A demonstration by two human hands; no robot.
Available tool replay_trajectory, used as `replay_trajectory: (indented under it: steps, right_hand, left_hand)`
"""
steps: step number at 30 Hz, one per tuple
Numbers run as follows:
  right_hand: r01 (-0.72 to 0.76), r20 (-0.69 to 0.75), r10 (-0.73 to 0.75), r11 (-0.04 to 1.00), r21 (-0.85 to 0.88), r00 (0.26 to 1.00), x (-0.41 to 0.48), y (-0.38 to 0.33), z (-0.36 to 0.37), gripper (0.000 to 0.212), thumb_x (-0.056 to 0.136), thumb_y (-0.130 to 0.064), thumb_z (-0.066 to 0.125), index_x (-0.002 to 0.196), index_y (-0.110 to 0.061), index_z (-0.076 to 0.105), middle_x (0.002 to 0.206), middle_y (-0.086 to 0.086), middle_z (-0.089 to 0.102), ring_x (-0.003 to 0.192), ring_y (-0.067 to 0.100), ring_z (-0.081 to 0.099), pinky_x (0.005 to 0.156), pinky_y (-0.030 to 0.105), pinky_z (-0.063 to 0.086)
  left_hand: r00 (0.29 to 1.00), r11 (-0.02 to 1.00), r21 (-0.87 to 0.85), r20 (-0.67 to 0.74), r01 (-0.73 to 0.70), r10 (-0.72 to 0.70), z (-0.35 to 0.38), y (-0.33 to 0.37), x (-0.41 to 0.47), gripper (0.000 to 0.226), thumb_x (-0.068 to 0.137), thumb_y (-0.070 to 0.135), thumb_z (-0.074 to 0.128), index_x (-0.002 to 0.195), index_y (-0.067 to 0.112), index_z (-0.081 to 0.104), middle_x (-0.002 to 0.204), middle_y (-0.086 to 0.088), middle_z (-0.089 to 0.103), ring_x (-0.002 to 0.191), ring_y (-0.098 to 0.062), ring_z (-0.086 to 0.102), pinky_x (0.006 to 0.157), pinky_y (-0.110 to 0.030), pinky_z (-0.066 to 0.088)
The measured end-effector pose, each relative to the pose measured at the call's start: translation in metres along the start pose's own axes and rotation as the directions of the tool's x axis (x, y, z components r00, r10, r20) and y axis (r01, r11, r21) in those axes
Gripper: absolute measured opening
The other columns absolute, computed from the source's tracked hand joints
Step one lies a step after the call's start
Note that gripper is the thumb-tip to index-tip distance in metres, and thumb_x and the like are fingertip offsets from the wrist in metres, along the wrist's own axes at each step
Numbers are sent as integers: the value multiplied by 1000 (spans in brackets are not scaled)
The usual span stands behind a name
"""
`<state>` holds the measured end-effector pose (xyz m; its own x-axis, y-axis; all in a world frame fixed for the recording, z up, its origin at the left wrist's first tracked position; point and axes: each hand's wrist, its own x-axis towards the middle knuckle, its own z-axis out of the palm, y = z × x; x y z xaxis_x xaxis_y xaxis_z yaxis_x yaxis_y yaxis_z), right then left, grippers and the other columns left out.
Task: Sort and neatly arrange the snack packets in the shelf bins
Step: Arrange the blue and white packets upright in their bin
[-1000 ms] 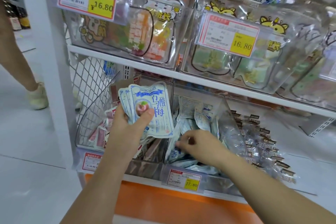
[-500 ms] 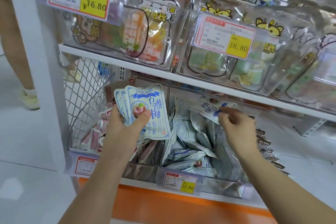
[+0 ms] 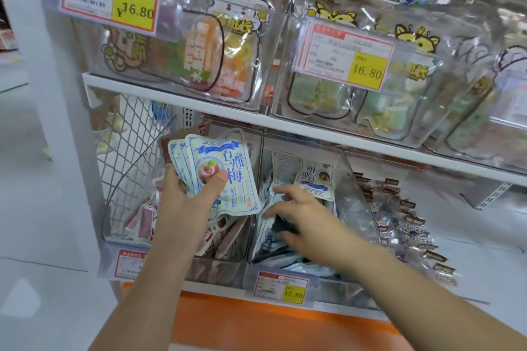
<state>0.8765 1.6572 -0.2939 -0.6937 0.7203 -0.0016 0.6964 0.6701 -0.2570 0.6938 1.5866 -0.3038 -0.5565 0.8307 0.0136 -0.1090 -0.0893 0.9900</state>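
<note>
1. Clear plastic middle bin [image 3: 353, 185], at 5 o'clock from frame centre on the lower shelf, contains a loose pile of white-and-blue snack packets [image 3: 285, 164]. Some stand against the rear and others lie flat. A price tag [image 3: 285, 288] reading 17.80 is fixed to its front.
2. Left hand [image 3: 182, 208], at 8 o'clock, grasps a fanned stack of packets [image 3: 228, 162] of the same white-and-blue type. The thumb presses across the front packet and the fingers are behind. The stack is held upright above the contents of the left bin.
3. Right hand [image 3: 310, 222], at 5 o'clock, is released. The fingers are spread and extended towards 9 o'clock over the pile inside the middle bin. Motion blur prevents telling whether the fingertips touch a packet.
4. Left bin [image 3: 219, 273], at 9 o'clock of the middle bin, contains red-and-brown packets [image 3: 142, 216] at mixed angles. A wire mesh panel [image 3: 128, 151] stands on its 9 o'clock side.
5. At 3 o'clock of the middle bin lies a heap of clear-wrapped sweets [image 3: 405, 225] with dark labels.
6. On the upper shelf, at 12 o'clock, the upper left bin [image 3: 265, 88] and the upper right bin [image 3: 288, 100] hold transparent pouches printed with cartoon outlines. Contents are orange and green at left and green at right. Each bin carries a tag reading 16.80.
</note>
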Motion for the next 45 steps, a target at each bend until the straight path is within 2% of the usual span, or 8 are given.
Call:
replay_trajectory:
  steps: [4,9,19,26,32,38,43,45]
  right_hand:
    - [20,8,-20,993,-116,1000,12,6,14,29,81,-25,70,109,-23,59,145,-5,38,128,17,36,103,34,36]
    - [-96,57,94,995,22,994,19,8,13,47,77,-28,75,117,-24,50,114,-1,54,98,16,52,85,30,45]
    - [-55,188,53,998,6,981,31,10,7,10,84,-13,66,81,-6,71,85,6,71,76,18,63,72,28,51]
    - [-45,-289,81,991,130,954,-9,20,-17,13,93,-20,54,81,-24,51,103,-8,52,93,7,54,80,21,39]
    - [-198,-679,374,925,324,631,8,44,-26,11,93,-8,55,99,-5,64,82,1,63,62,-10,50,55,0,37]
    - [-400,-257,390,916,15,884,38,79,-14,34,94,-4,46,127,-6,54,126,15,58,104,29,60,88,28,46]
    - [-260,-312,293,955,141,904,21,69,-29,35,91,-16,57,126,-19,55,129,4,54,95,16,60,81,19,43]
    - [-140,-126,158,980,144,979,6,52,-34,31,88,-22,65,118,-25,62,120,-6,61,100,7,59,88,21,46]
  left_hand:
    - [1000,1000,-10,3,22,-22,0,0,1,38,82,35,70,116,38,54,102,16,69,97,-11,67,94,-50,48]
    - [1000,1000,1,5,27,-27,-1,-1,2,35,81,36,71,111,39,55,100,16,71,94,-12,68,91,-50,50]
    - [999,999,-23,-8,31,-31,-3,-2,5,37,80,35,72,112,38,55,101,14,70,95,-15,68,89,-51,51]
    - [1000,999,-27,3,19,-19,-4,-1,6,35,79,37,73,109,40,55,100,17,70,95,-11,68,90,-50,51]
    - [1000,1000,7,-6,8,-8,1,-1,2,35,80,38,71,111,37,54,101,17,69,96,-11,67,92,-50,49]
    - [1000,1000,6,-7,14,-14,2,0,2,36,80,35,71,112,37,55,101,17,69,96,-10,67,94,-48,49]
    - [1000,1000,-6,3,20,-20,2,3,4,37,82,34,70,114,37,53,100,18,69,96,-8,66,94,-46,49]
    - [1000,1000,-10,2,21,-21,2,3,4,35,82,34,69,113,36,53,100,17,68,95,-9,66,93,-45,50]
